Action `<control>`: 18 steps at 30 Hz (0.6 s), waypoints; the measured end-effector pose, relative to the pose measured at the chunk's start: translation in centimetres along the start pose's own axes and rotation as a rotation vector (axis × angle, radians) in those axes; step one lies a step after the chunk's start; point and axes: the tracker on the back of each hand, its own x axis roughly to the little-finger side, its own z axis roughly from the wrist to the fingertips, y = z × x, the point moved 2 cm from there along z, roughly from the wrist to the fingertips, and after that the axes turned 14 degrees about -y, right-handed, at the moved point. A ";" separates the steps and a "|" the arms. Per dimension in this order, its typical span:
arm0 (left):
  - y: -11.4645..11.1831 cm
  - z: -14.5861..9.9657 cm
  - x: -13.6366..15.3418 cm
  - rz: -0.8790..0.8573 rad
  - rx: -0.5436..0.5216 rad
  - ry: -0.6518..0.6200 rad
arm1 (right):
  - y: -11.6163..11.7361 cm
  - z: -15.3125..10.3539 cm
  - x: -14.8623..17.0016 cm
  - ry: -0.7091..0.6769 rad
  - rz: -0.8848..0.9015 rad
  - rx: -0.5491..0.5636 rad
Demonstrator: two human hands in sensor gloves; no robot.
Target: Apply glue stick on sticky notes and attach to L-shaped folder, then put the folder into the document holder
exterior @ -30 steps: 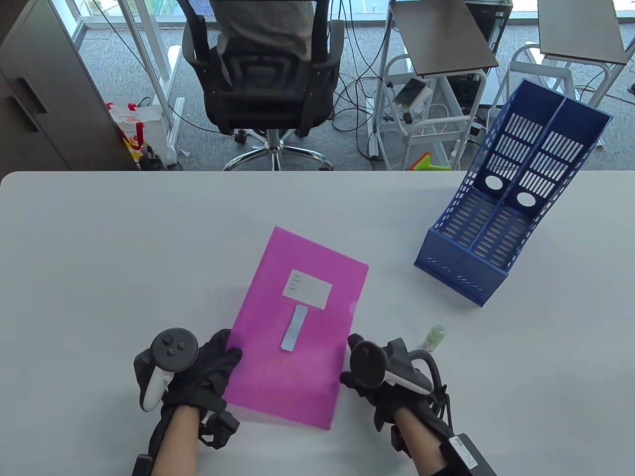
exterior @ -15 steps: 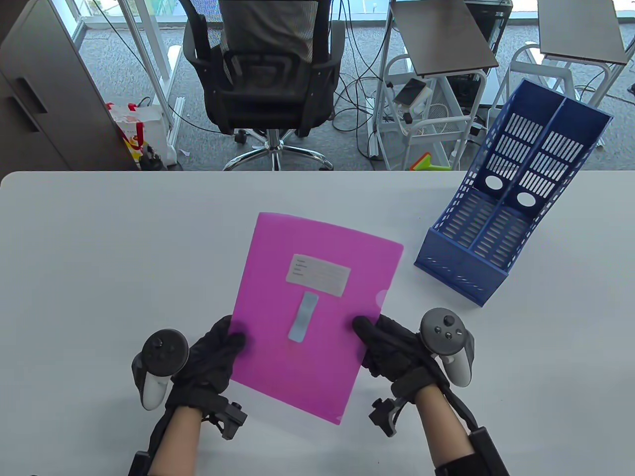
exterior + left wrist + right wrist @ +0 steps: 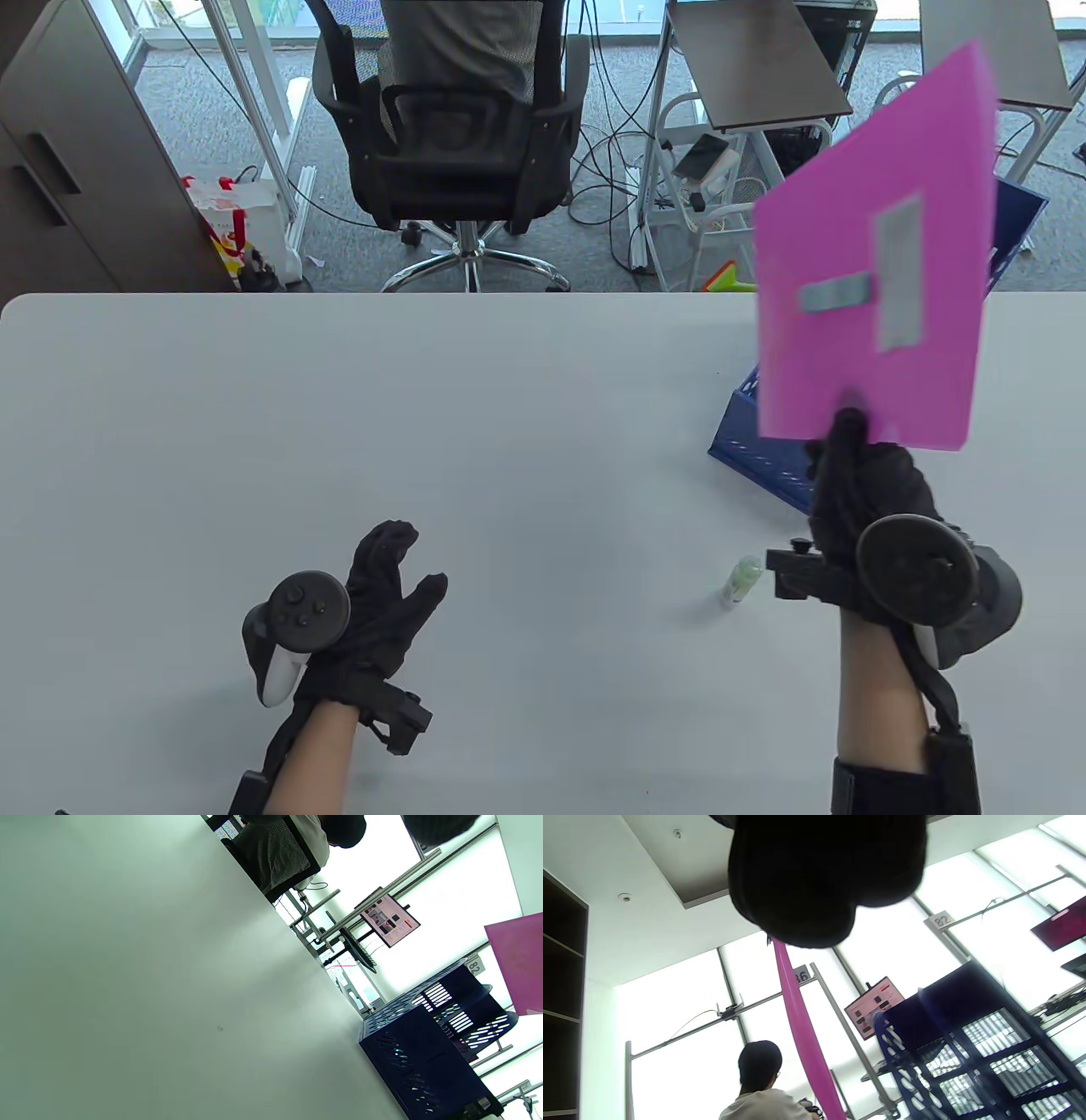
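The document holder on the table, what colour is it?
Blue, with slotted walls; the document holder shows best in the table view.

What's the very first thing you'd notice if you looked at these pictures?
The bright pink folder, held up in the air by the right hand pinching its bottom edge, with a blue sticky note glued on it. Right behind it stands the blue document holder on the white table. The left hand hovers empty.

The pink L-shaped folder [image 3: 857,212] is up in the air, stood nearly upright over the blue document holder [image 3: 764,441], pinched at its lower edge. A blue sticky note [image 3: 836,295] and a white label [image 3: 898,284] sit on its face. The pale green glue stick [image 3: 741,581] lies on the table [image 3: 509,424]
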 end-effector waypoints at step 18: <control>-3.2 1.0 -3.4 0.617 0.275 -0.139 | 9.3 -3.0 10.9 0.423 0.003 -0.120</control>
